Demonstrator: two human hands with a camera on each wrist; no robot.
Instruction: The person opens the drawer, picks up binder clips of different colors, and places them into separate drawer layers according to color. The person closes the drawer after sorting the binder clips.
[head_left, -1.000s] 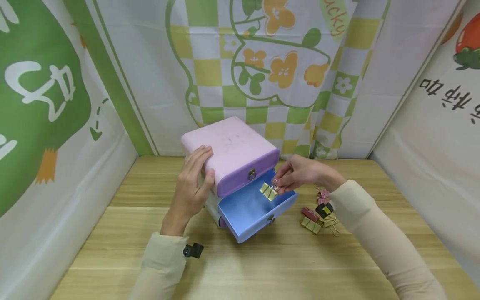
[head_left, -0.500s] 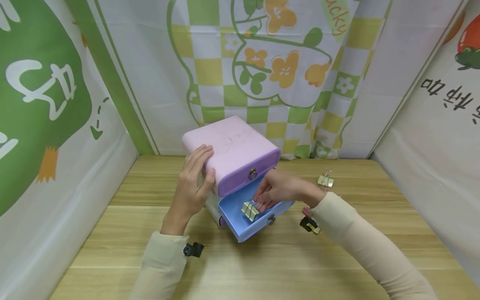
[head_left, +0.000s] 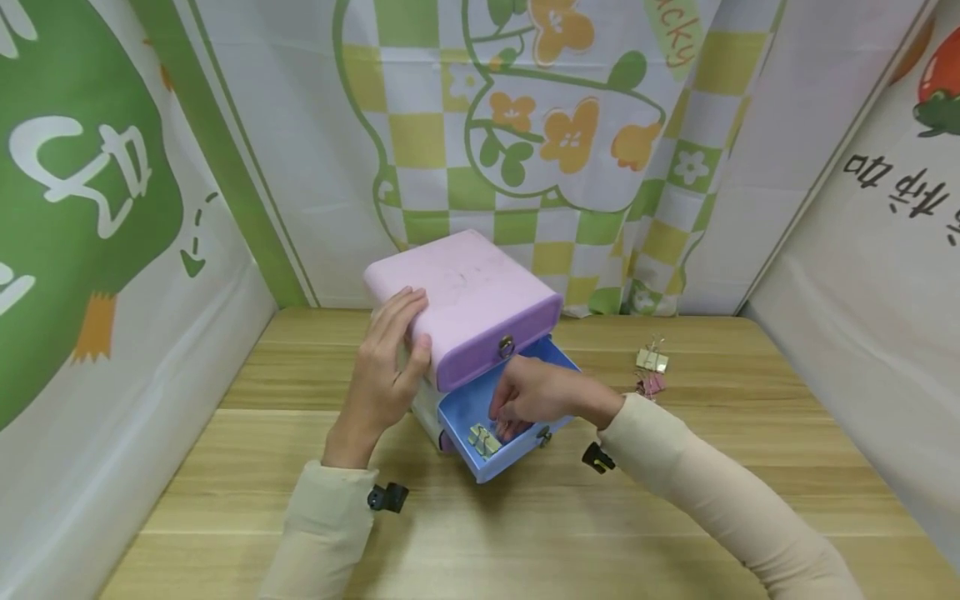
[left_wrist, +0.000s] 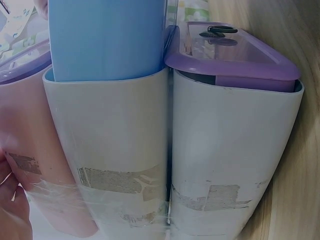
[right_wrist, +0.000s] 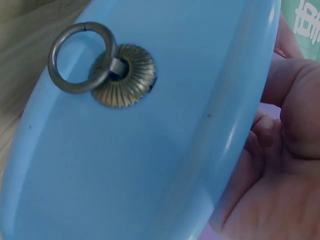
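Note:
A stacked drawer unit stands on the table, with a pink top box (head_left: 461, 292). Below that, a blue drawer (head_left: 465, 406) is pulled out. My left hand (head_left: 382, 379) rests on the pink box's left side, fingers extended and thumb spread. Inside the blue drawer, my right hand (head_left: 536, 392) reaches down with bent fingers beside a gold binder clip (head_left: 484, 440); whether its fingertips still pinch the clip is unclear. In the right wrist view, the drawer front with its ring pull (right_wrist: 82, 57) hides the fingertips.
A gold binder clip (head_left: 652, 360) and a pink binder clip (head_left: 650, 384) lie on the table (head_left: 750, 467), right of the unit. The right sleeve (head_left: 675, 450) covers the area in front of them. A lower purple drawer (left_wrist: 250, 65) sits nearly closed.
My right hand has carried the gold binder clip leftward and down into the blue drawer, where it now sits near the front left. The left hand has stayed on the pink box.

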